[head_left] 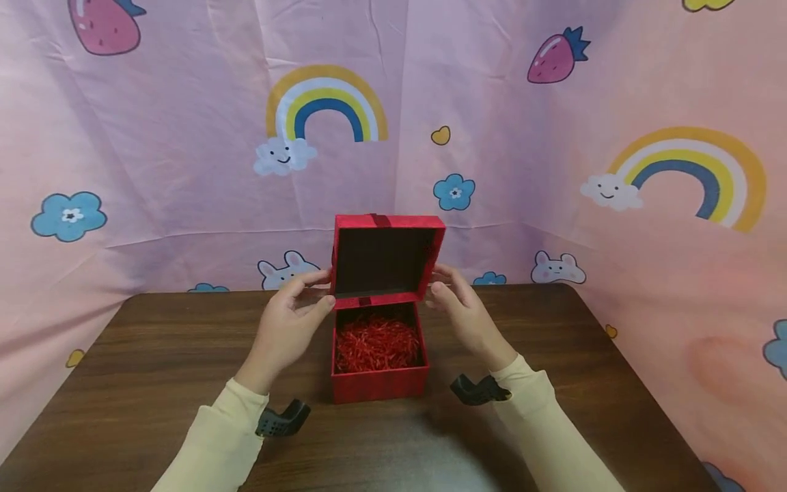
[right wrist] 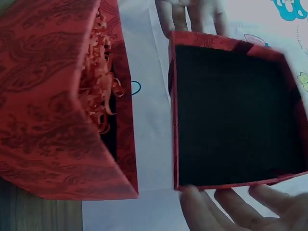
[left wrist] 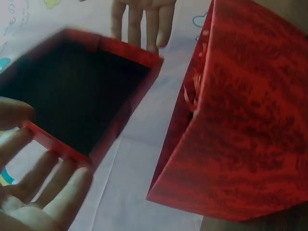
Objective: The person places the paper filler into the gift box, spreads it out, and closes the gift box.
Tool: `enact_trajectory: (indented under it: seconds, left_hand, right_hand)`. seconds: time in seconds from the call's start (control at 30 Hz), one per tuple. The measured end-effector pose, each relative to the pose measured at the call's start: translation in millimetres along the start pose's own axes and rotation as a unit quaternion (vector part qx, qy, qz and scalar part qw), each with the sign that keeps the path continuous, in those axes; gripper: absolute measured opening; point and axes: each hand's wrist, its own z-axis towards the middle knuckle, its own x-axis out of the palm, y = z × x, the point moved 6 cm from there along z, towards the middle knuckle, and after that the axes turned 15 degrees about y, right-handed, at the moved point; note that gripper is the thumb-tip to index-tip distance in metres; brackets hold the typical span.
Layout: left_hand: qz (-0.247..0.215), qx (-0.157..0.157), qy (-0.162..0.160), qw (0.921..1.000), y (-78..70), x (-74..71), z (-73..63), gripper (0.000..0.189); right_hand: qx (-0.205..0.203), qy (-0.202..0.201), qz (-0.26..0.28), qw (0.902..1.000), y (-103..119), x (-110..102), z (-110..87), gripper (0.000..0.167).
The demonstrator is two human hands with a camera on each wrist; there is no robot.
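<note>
A red gift box [head_left: 380, 387] sits on the table, its top uncovered and red shredded paper [head_left: 376, 344] filling it. Behind and above it, the red box lid [head_left: 386, 261] is tilted up so that its black inside faces me. My left hand [head_left: 287, 326] holds the lid's left side, thumb at the lower corner. On the opposite side, my right hand [head_left: 472, 318] holds the lid by its edge. In the left wrist view, the left thumb and fingers are at the rim of the lid [left wrist: 77, 91]. The right wrist view shows right-hand fingertips along the lid's [right wrist: 236, 115] edge.
The box stands on a dark wooden table [head_left: 184, 355]. A pink patterned cloth [head_left: 203, 178] hangs behind the table and along its sides. Each wrist carries a black mount, the left one [head_left: 283, 418] and the right one [head_left: 478, 389], close beside the box.
</note>
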Motion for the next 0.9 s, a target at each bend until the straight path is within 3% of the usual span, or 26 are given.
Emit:
enact_trajectory:
  seconds: [0.17, 0.27, 0.47, 0.6, 0.77, 0.83, 0.9]
  left_hand:
    - [-0.039, 0.034, 0.041, 0.9979, -8.6, 9.7, -3.4, 0.045]
    - [-0.056, 0.031, 0.052, 0.9966, -9.2, 14.9, -5.9, 0.052]
    - [-0.066, -0.003, 0.049, 0.9966, -1.3, 19.5, -12.8, 0.062]
    - [-0.065, -0.011, 0.063, 0.9958, 0.5, 17.7, -19.1, 0.073]
    - [-0.020, -0.018, 0.081, 0.9963, 4.3, 15.5, -27.5, 0.087]
    - [-0.003, -0.024, 0.092, 0.9955, 9.5, 16.1, -30.9, 0.090]
    - [0.011, -0.027, 0.102, 0.9944, 16.1, 17.2, -34.3, 0.092]
  right_hand:
    - [-0.075, -0.007, 0.035, 0.9966, -0.3, -1.4, -3.3, 0.044]
    - [-0.094, -0.003, 0.040, 0.9948, -1.9, -0.3, -5.6, 0.039]
    - [-0.062, -0.012, 0.026, 0.9977, -5.2, 4.9, -9.8, 0.038]
    - [-0.060, 0.020, 0.031, 0.9975, -8.2, 6.2, -15.6, 0.052]
    - [-0.014, 0.051, -0.017, 0.9985, -16.8, 6.5, -24.2, 0.081]
    - [0.007, 0.051, -0.034, 0.9981, -21.3, 7.5, -27.1, 0.085]
    - [0.028, 0.053, -0.018, 0.9980, -25.8, 11.0, -29.8, 0.086]
